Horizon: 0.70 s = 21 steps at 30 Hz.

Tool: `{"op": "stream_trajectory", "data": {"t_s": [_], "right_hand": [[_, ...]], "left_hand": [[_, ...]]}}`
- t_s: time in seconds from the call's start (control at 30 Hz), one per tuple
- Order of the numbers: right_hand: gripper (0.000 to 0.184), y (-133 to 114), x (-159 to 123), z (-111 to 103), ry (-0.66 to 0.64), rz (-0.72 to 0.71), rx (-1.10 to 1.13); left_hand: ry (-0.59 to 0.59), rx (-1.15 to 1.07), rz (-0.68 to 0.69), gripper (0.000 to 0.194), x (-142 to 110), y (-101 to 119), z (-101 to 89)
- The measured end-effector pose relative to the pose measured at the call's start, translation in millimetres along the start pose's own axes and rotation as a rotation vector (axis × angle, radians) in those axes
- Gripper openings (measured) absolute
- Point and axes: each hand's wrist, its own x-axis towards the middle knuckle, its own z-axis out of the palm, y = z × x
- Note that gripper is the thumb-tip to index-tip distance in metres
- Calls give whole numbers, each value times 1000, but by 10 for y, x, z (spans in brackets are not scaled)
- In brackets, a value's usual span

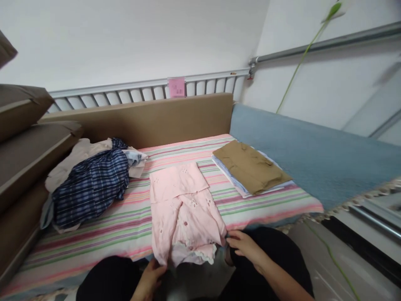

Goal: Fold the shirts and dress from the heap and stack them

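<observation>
A pink shirt (181, 205) with small cut-out flowers and a pale lace edge lies in front of me, its far part folded over. Its near end hangs over the edge of the striped sheet (131, 223). At the shirt's near left corner, my left hand (150, 279) is closed on the cloth, fingers partly hidden. My right hand (246, 248) pinches the near right corner with its fingertips. Right of the shirt lies a flat stack of folded clothes, with a brown garment (250, 167) on top of light blue and white ones.
A loose heap with a dark blue plaid garment (94, 186) lies on the left, beside stacked brown cushions (34, 146). A brown padded board (163, 121) stands along the back before a white radiator (125, 93). Blue cloth (300, 146) covers the right side.
</observation>
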Motion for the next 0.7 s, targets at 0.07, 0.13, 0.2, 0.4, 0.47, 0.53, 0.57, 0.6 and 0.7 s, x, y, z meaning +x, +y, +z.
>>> {"op": "stream_trajectory", "data": {"t_s": [0.07,0.13,0.2,0.4,0.47,0.53,0.57,0.6,0.7], "right_hand": [[28,55,68,132,20,28,-51],[22,101,151,222,16,41,-56],[18,144,200,258,6,27,-39],[20,268,157,266,-35,22,-17],[26,318,148,299,-66,-1,5],[35,370,153,336,-108,-30,41],[41,392,157,351,-128,-36,58],[46,407,158,362,-142,-35,70],[48,408,140,368,-131,-7,40]], "left_hand": [[-44,21,-2,56,65,-8,128],[-109,19,12,51,97,-27,195],[-136,-10,33,52,105,-56,209],[-75,-148,48,68,-35,-91,220],[-114,-179,60,71,-142,-75,245],[-173,-197,79,73,-258,-54,261],[-216,-201,87,73,-311,-43,263],[-263,-202,93,73,-357,-36,262],[-323,-198,93,73,-429,-35,249]]}}
